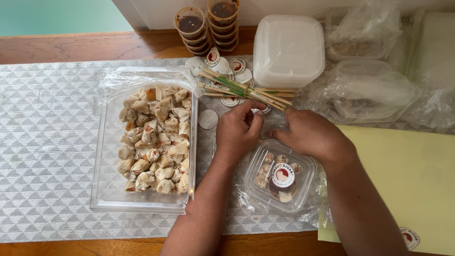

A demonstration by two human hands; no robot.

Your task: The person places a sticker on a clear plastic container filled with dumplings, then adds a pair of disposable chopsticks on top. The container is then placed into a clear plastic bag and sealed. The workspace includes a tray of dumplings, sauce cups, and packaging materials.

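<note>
Small clear lidded box [280,182] with dumplings sits on tabletop [57,142], near big dumpling tray [110,189]. Left hand [237,132] and right hand [310,135] fingers pinch thin clear bag [275,125] just above box. Bag soft, light, slippery; hold edge. Box light, bendy; hold sides.

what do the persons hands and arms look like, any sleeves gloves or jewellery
Both forearms are bare to the frame's edge, with no sleeves showing. The left hand and right hand are ungloved. No rings, watch or bracelets are visible on the fingers or wrists from this overhead view.
</note>
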